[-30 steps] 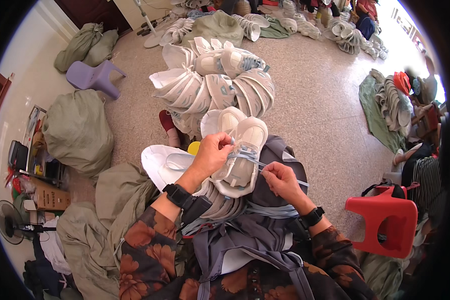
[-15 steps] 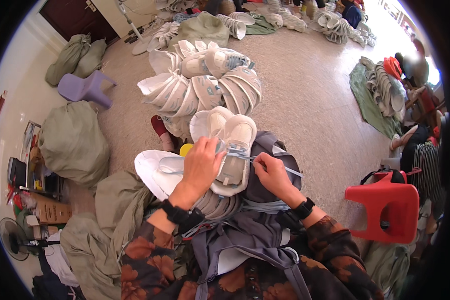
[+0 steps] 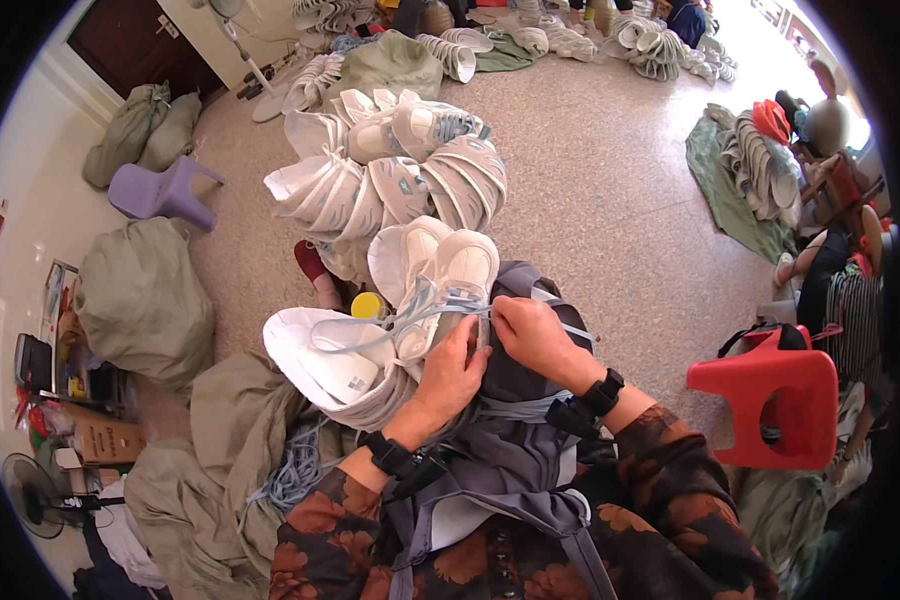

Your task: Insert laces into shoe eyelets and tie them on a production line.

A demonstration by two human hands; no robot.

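A white and beige sneaker (image 3: 467,265) rests in front of me with its toe pointing away. At its lacing area my left hand (image 3: 448,378) grips the near part of the upper, thumb and fingers drawn together. My right hand (image 3: 538,340) is beside it, fingers curled in a pinch on a light blue shoelace (image 3: 468,303) that crosses the shoe. Loose lace loops to the left over a white shoe upper (image 3: 315,350). A second sneaker (image 3: 420,250) sits against the first one's left side. Part of the held shoe's opening is hidden by my left hand.
A curved stack of similar shoe uppers (image 3: 395,180) stands beyond. Blue laces (image 3: 300,465) lie bundled at my left, near a large green sack (image 3: 145,300). There is a purple stool (image 3: 160,190) at left, a red stool (image 3: 770,390) at right, and a yellow-lidded container (image 3: 367,305).
My left hand has moved down and right, from the laces to the shoe's near part. My right hand has shifted slightly left. More loose lace now lies across the shoes.
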